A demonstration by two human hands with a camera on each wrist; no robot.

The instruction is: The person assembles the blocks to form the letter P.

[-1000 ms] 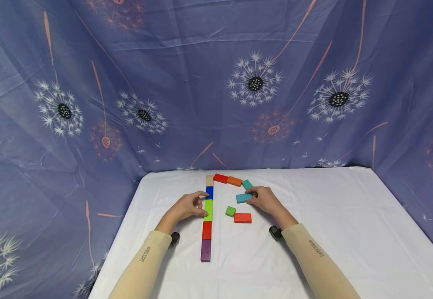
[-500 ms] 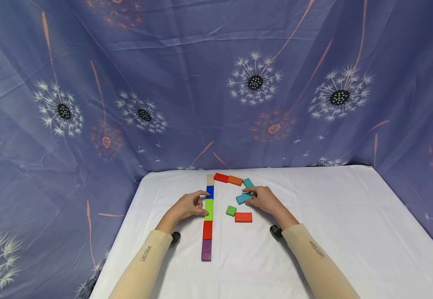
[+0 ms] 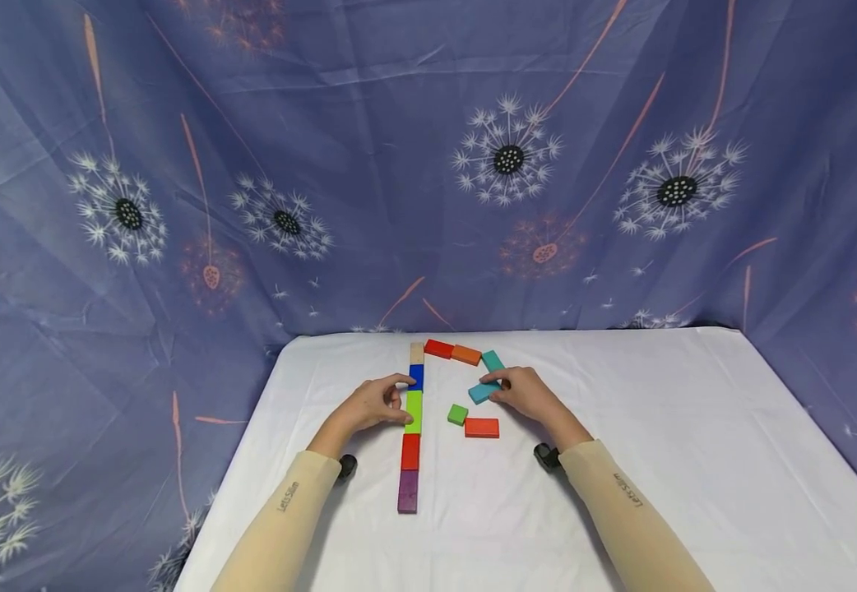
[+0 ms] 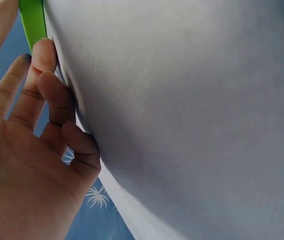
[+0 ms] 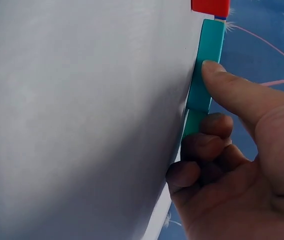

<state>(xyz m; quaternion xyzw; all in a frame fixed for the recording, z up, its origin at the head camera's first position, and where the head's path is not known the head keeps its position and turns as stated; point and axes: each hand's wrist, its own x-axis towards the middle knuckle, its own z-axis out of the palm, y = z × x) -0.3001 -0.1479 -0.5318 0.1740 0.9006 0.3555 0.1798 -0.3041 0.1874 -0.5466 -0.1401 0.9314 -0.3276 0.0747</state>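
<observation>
My left hand [image 3: 372,404] is at the left side of a straight column of blocks. Its thumb touches the lime green block [image 3: 414,409] and its index fingertip reaches the blue block [image 3: 416,376]; the other fingers curl loosely. My right hand [image 3: 530,393] pinches a light blue block [image 3: 481,392] between thumb and index finger, the thumb showing on its face in the right wrist view. This block lies tilted, its right end close to a teal block [image 3: 492,359]. That teal block follows an orange block [image 3: 466,354] and a red block [image 3: 439,349] in a curve.
A small green block [image 3: 457,414] touches the corner of a flat red block [image 3: 482,427] between the hands. The column also has a wooden block [image 3: 417,353], a red block [image 3: 409,451] and a purple block [image 3: 407,491]. White cloth [image 3: 665,427] covers the table, before a dandelion-print curtain [image 3: 399,164].
The light blue block has turned in my right fingers, from nearly level to slanted, its right end swinging toward the teal block. My left hand has stayed at the column.
</observation>
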